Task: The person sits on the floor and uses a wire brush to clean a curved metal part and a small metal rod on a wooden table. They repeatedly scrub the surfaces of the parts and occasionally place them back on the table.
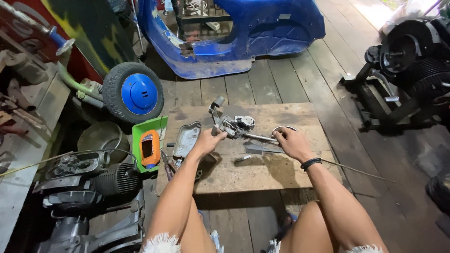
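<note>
A grey metal lever assembly (233, 124) with a round end piece lies on a wooden board (262, 173) on the floor. My left hand (209, 139) grips its left end. My right hand (291, 142) holds the thin metal rod (259, 137) that sticks out of the assembly toward the right, beside a loop of wire (284, 128). A flat grey metal piece (257, 149) and a small bolt (243, 158) lie on the board just below the rod. A black band sits on my right wrist.
A grey metal cover (186, 139) lies at the board's left edge, next to a green tray (146, 129) holding an orange part. A blue scooter body (243, 33) and a blue-hubbed wheel (134, 93) stand beyond. Engines sit at the left (89, 180) and right (415, 61).
</note>
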